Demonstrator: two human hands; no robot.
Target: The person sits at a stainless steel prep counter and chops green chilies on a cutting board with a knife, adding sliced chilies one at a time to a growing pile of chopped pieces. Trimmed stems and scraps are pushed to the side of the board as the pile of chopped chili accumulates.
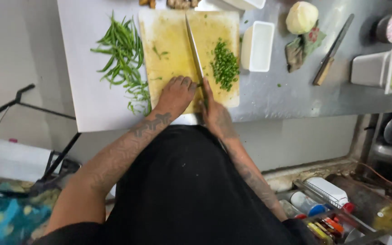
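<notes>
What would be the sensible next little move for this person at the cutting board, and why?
Probably the left hand should fetch more whole green beans from the pile left of the cutting board. That hand lies flat on the board with hardly any uncut beans under it, the chopped pieces are heaped to the right, and the right hand holds the knife lengthwise on the board.

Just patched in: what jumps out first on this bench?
The yellow-stained cutting board at the centre, with the right hand holding a long knife along it and the left hand pressed flat at its near edge. A heap of chopped greens lies right of the blade; whole green beans lie left of the board.
</notes>
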